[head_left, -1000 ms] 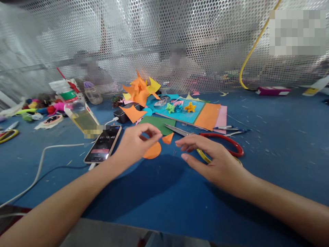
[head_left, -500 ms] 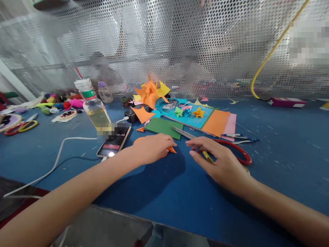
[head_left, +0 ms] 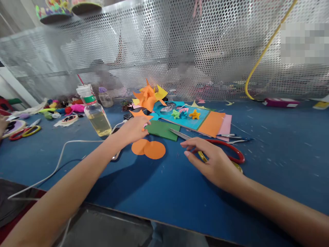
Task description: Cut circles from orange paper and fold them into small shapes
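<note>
My left hand (head_left: 130, 129) reaches forward over the blue table, fingers pinched on a small orange paper scrap (head_left: 143, 129), just below an orange star-shaped offcut (head_left: 140, 115). Two orange paper circles (head_left: 150, 149) lie side by side, overlapping, right below that hand. My right hand (head_left: 212, 161) rests with its fingers stretched flat over the handles of the red-and-yellow scissors (head_left: 232, 152). The scissor blades point left toward a green sheet (head_left: 161, 129).
A bottle of yellowish liquid (head_left: 96, 115) stands left of my left hand, with a white cable (head_left: 61, 152) nearby. Behind are orange and yellow scraps (head_left: 148, 95), a blue card with small paper flowers (head_left: 185, 116), orange (head_left: 212, 124) and pink sheets, and a perforated metal screen (head_left: 164, 44).
My left hand has lifted off the orange circles and moved forward and left, uncovering both. The small orange triangle is gone from the table. The right hand has barely shifted.
</note>
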`<state>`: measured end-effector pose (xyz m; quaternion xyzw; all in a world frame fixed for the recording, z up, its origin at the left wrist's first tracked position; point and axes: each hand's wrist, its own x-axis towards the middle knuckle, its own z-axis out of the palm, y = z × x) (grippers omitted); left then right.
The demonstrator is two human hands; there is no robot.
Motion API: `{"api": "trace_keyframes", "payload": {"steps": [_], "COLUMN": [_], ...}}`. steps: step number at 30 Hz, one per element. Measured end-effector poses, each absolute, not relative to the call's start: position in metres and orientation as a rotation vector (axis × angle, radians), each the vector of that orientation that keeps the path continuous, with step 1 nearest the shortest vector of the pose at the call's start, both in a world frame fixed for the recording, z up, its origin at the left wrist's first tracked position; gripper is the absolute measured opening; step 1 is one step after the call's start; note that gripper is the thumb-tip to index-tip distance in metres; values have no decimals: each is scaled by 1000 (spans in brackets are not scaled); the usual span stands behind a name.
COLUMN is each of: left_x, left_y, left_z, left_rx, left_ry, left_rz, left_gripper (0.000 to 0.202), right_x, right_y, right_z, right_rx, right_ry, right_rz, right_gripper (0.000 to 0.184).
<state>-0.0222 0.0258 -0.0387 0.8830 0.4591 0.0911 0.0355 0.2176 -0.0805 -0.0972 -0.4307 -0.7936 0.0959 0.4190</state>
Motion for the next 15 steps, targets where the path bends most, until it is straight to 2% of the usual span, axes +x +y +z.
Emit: {"api": "trace_keyframes", "payload": {"steps": [2,5,7,15], "left_x": [-17,-9,-6,-5], "left_y": [21,13,12,17], "left_z": [-43,-51,-55,-51], "left_rx": [2668,2575,2511,2417], "left_ry": [1300,1238,1252,1303], "left_rz": [153,-8,-72,-183], "left_gripper": [34,60,70,52], "right_x": [218,218,218,217], "right_y": [-81,-80,-80,-78], "right_z": [-96,-95,-95,-101], "right_rx": [-1068,-1062,-1055,-1048], "right_ry": [-1993,-1992,-2000,-2014], "right_rz": [240,240,242,282], "right_gripper": [17,17,17,19]}}
